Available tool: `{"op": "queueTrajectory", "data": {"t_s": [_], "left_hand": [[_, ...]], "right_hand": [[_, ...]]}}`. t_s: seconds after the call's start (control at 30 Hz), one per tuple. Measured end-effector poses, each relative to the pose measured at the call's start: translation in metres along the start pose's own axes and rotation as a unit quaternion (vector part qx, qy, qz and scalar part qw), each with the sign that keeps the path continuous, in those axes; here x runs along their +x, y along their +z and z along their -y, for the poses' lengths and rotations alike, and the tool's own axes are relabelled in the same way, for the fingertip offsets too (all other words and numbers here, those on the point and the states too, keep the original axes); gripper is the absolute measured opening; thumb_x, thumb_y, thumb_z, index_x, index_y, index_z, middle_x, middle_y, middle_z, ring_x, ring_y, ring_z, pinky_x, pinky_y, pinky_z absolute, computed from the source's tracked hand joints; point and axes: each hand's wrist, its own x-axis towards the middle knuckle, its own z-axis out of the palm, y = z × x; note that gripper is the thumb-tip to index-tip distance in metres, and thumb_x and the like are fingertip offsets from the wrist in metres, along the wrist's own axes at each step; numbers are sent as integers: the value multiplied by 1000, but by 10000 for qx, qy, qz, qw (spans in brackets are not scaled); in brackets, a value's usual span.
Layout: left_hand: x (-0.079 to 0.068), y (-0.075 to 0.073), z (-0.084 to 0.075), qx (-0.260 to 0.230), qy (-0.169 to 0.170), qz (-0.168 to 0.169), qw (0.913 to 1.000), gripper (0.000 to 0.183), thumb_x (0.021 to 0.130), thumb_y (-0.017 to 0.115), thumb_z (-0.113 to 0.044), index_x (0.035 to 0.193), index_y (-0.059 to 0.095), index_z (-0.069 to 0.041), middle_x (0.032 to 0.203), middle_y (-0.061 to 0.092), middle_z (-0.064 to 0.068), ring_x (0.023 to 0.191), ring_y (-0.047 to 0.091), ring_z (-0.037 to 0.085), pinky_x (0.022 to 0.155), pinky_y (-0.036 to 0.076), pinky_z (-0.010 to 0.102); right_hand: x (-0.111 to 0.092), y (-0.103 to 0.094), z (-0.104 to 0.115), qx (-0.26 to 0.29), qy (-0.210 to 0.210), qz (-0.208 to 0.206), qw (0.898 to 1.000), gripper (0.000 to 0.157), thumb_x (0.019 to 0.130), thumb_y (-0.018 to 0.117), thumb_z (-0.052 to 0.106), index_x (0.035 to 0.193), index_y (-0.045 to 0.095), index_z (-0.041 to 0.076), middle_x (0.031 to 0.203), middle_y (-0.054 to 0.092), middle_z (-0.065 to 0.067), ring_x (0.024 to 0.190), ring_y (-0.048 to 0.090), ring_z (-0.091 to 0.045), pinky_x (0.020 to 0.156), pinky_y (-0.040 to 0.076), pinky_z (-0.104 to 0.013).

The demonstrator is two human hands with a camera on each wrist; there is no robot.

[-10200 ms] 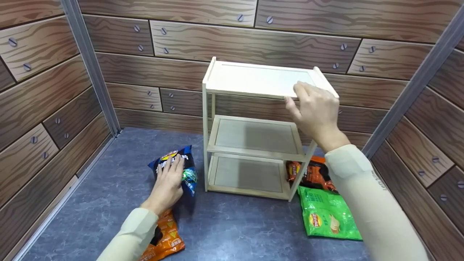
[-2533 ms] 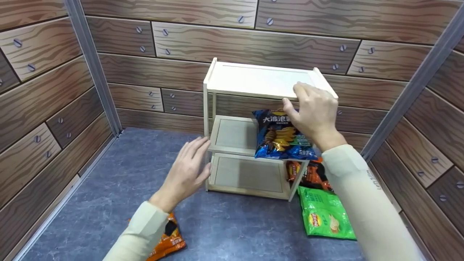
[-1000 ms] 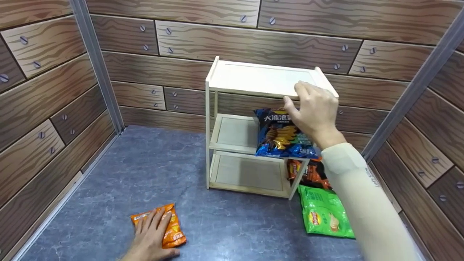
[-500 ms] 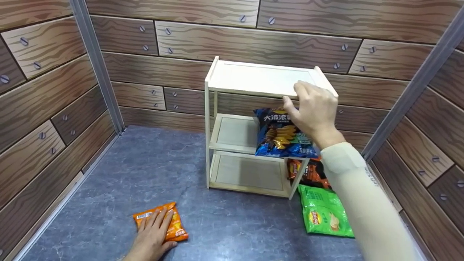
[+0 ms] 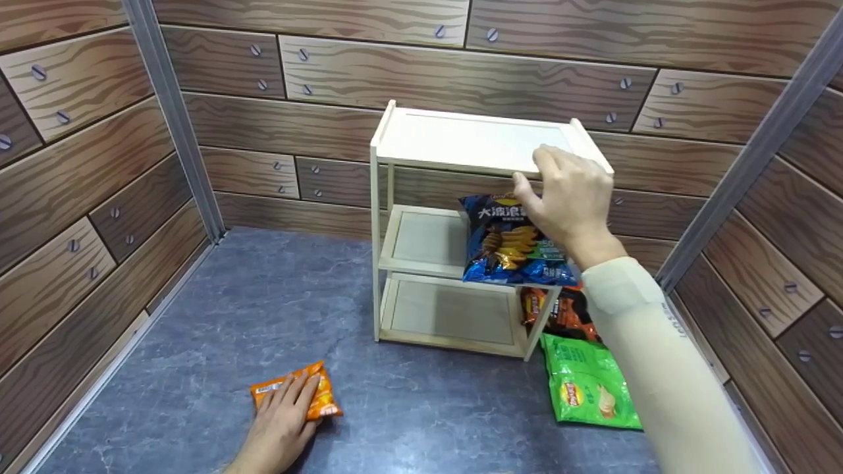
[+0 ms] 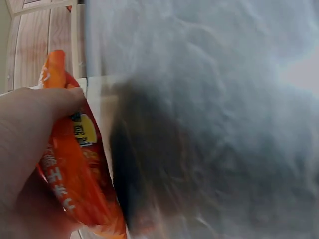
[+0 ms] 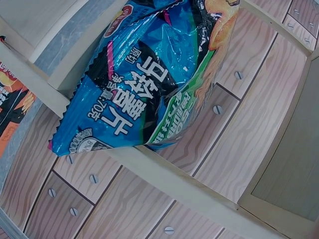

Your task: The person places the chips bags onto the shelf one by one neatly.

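Observation:
My left hand (image 5: 280,421) pinches an orange snack bag (image 5: 325,397) at the lower left of the head view. The left wrist view shows the thumb on one face of the orange bag (image 6: 82,164), which stands on edge with a dark shadow beside it. My right hand (image 5: 571,194) grips the front right edge of the top board of a pale three-tier wooden shelf (image 5: 461,135). Below that hand, a blue bag of potato chips (image 5: 507,243) leans on the right part of the middle tier. The blue chip bag (image 7: 134,84) fills the upper part of the right wrist view.
A green chip bag (image 5: 586,388) lies on the grey marbled surface (image 5: 263,296) right of the shelf. Behind it is an orange and black chip bag (image 5: 566,313), partly hidden by the shelf leg and my sleeve. Wood-patterned walls (image 5: 421,72) enclose the back and sides.
The blue chip bag went from the floor at left onto the middle tier. My left hand then reached the orange bag and shifted it slightly forward and right. My right hand stays on the shelf.

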Motion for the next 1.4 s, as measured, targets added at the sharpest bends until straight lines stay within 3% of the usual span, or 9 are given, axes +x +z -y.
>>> {"op": "queueTrajectory", "data": {"t_s": [0.13,0.3,0.4,0.57,0.73,0.87,1.0,1.23,1.4], "left_hand": [[0,-2,-2,-35,235,-773,9967,62,88,74,-21,143,49,-8,143,53,19,132,49,46,103,40,67],[2,-2,-5,-225,614,-1960,9784,55,86,76,-15,137,56,-5,134,61,19,119,61,42,95,51,57],[4,-7,-8,-437,672,-2294,9700,54,85,76,-13,135,58,-5,130,64,17,112,65,39,86,56,54],[9,-20,-17,-895,581,-2367,9657,49,88,73,-10,134,57,-8,121,68,15,97,70,36,73,58,51],[17,-31,-25,-1519,606,-2526,9536,31,94,66,-10,124,59,-6,105,72,16,87,73,30,66,59,41],[22,-37,-29,-2090,439,-2219,9514,22,100,58,-15,120,56,-5,93,71,12,78,70,19,59,56,27],[26,-39,-31,-2448,235,-1919,9501,20,102,56,-19,116,56,-5,82,63,4,70,59,11,58,50,23],[32,-38,-33,-2619,-138,-1706,9498,29,102,56,-30,122,60,-9,98,60,4,83,54,13,71,49,30],[37,-38,-34,-2993,-314,-1602,9401,36,99,61,-33,126,56,-10,101,65,6,88,61,15,74,52,31]], "right_hand": [[0,-1,0,2,-18,-12,10000,52,93,43,51,105,65,5,116,73,-13,96,69,-38,76,54,-53],[-1,-1,-1,4,-20,-8,10000,52,93,44,51,104,65,5,115,73,-13,96,69,-38,76,54,-53],[-1,-1,-2,-8,-24,-6,10000,52,93,44,51,105,65,5,116,72,-13,97,69,-38,76,55,-53],[-1,0,-2,-55,-41,10,10000,52,94,44,51,104,65,5,115,73,-12,95,70,-37,73,54,-53],[-1,-1,-2,-65,-29,50,10000,52,94,44,51,106,65,5,116,72,-12,97,69,-37,77,54,-53],[-1,-1,-2,-58,-1,81,10000,52,94,44,50,109,65,5,117,72,-11,99,69,-36,82,54,-53],[-1,-1,-1,-56,-2,119,9999,52,94,44,50,109,65,5,118,72,-12,100,69,-36,82,54,-53],[0,-1,0,-51,2,152,9999,53,95,43,51,111,66,5,120,71,-12,103,69,-36,82,54,-53],[0,0,0,-56,20,191,9998,54,95,43,51,112,66,6,122,70,-12,104,69,-36,84,55,-53]]}}
